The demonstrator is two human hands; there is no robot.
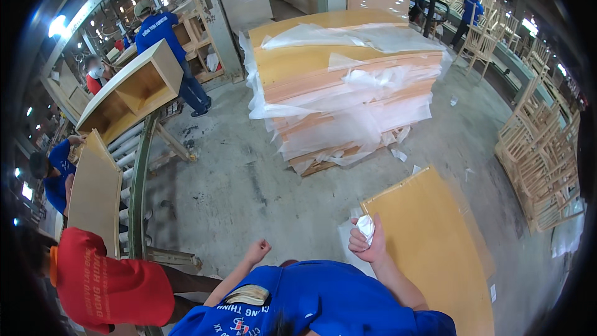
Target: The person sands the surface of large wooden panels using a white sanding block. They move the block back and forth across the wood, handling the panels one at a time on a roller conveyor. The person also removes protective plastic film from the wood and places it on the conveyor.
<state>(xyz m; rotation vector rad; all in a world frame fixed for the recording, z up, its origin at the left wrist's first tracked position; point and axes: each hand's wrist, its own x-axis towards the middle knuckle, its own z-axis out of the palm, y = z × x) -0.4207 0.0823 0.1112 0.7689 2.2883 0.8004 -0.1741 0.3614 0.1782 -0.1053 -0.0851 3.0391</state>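
My right hand [368, 244] is closed round a crumpled white rag [366, 228], which may be cloth or paper. Just beneath and beside that hand lies a flat, yellowish wood panel [435, 230], with a strip along its far edge. My left hand [257, 251] hangs in front of my body, its fingers curled into a loose fist with nothing visible in them. Ahead stands a tall stack of similar wood panels [354, 62], with white foam sheets [348, 96] between the layers and hanging over the sides.
On the left, a roller conveyor [138, 193] carries a wooden cabinet [134, 90] and an upright panel [93, 196]. A person in red [112, 280] is close on my left; people in blue work beyond. Stacked chair frames [541, 162] stand at right. Foam scraps [399, 155] litter the concrete floor.
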